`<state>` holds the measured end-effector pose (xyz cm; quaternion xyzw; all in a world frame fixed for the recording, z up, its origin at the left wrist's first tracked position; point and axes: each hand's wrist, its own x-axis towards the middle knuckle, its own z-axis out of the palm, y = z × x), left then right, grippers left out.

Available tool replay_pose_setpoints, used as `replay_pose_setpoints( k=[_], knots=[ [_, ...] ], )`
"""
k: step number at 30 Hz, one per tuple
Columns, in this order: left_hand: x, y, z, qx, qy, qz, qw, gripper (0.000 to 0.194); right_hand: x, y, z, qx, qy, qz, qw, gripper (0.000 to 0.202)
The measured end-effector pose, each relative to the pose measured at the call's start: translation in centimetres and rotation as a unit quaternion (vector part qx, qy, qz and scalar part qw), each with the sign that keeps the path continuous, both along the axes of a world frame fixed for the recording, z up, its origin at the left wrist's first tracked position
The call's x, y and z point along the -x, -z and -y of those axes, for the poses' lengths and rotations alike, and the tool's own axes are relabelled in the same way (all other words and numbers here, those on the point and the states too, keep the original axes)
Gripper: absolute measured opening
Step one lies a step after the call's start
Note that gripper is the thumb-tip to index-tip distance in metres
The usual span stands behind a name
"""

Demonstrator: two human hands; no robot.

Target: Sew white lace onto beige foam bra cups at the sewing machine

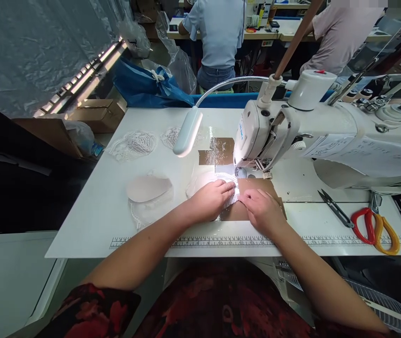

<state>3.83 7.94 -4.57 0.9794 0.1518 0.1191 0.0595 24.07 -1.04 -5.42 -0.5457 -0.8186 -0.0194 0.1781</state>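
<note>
- presently, in the head view, the white lace-edged fabric piece (203, 180) lies on the white tabletop (91, 211), just ahead of and partly under the person's left hand (214, 199), with the right hand (262, 211) at its right side.
- as far as it shows, its long axis runs roughly left to right; the left hand hides part of the near edge, so the full outline cannot be told.
- the left hand is the nearer of the two: its fingers are stretched out and laid flat across the lace, pointing right, and not closed around anything.
- the right hand rests on the brown patch of tape-like covering (257, 184), fingers curled, thumb and forefinger tips close to the right edge of the piece; whether they pinch it cannot be told.
- the head of the white sewing machine (313, 124) stands ahead and to the right, with the far right edge of the piece just beside its lower end; that short gap looks like the relation that matters most, though the needle is too small to make out.
- further left, well apart from the hands, lies a pale rounded fabric piece with a smooth upper part (149, 188); beyond it, near the slim grey lamp (188, 131), lies a white netted lace piece (135, 144).
</note>
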Motion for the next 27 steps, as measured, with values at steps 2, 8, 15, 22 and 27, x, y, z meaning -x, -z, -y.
replay_pose_setpoints(
  k=[2,8,15,22,27],
  knots=[
    [0.0,0.0,-0.1,-0.003,0.004,0.005,1.0,0.043,0.0,0.0,-0.1,0.003,0.0,0.005,1.0,0.033],
    [-0.2,0.0,-1.5,-0.004,0.014,0.008,1.0,0.041,0.0,-0.5,-0.9,0.032,0.003,0.038,0.999,0.033],
    [-0.6,-0.2,-3.8,-0.017,0.026,-0.032,0.999,0.045,0.2,-2.3,-3.1,0.139,0.035,0.074,0.987,0.032],
    [-0.7,-0.9,-4.8,-0.024,0.031,-0.033,0.999,0.036,0.6,-2.3,-3.3,0.147,0.075,0.07,0.984,0.04],
    [-0.5,-0.7,-5.0,0.003,0.054,0.004,0.999,0.033,0.6,-2.1,-3.3,0.146,0.068,0.066,0.985,0.043]
  ],
)
